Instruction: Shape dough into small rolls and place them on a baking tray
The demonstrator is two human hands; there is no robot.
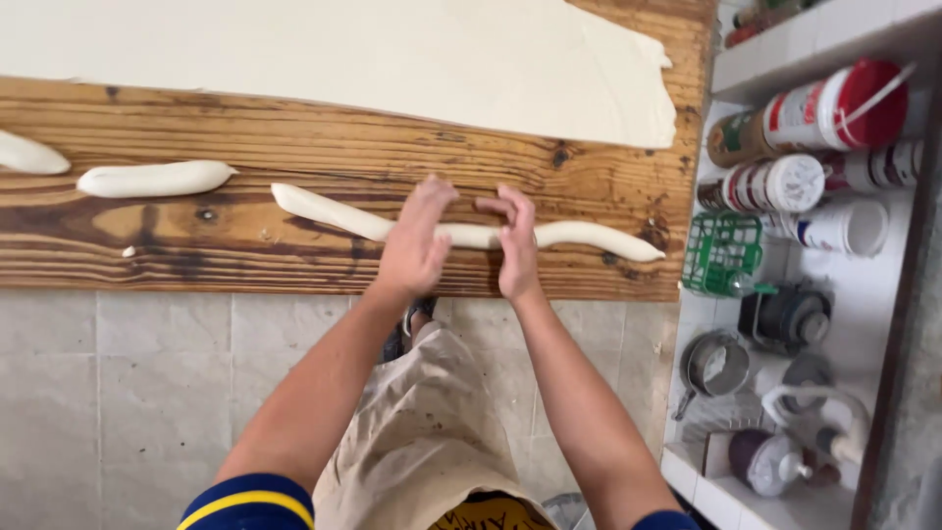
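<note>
A long rope of white dough (589,236) lies across a wooden board (294,128), running from left to right. My left hand (417,240) rests palm down on the rope's middle, fingers spread. My right hand (515,245) sits just beside it, also flat on the rope. Both ends of the rope stick out past my hands. A shorter dough roll (154,179) lies to the left, and another roll (29,155) shows at the left edge. A wide flat sheet of dough (392,54) covers the far part of the board.
White shelves on the right hold plastic jars with red and white lids (834,108), a green basket (723,253), a metal cup (714,365) and small pots. Grey tiled floor (118,393) lies below the board. I wear a beige apron (422,442).
</note>
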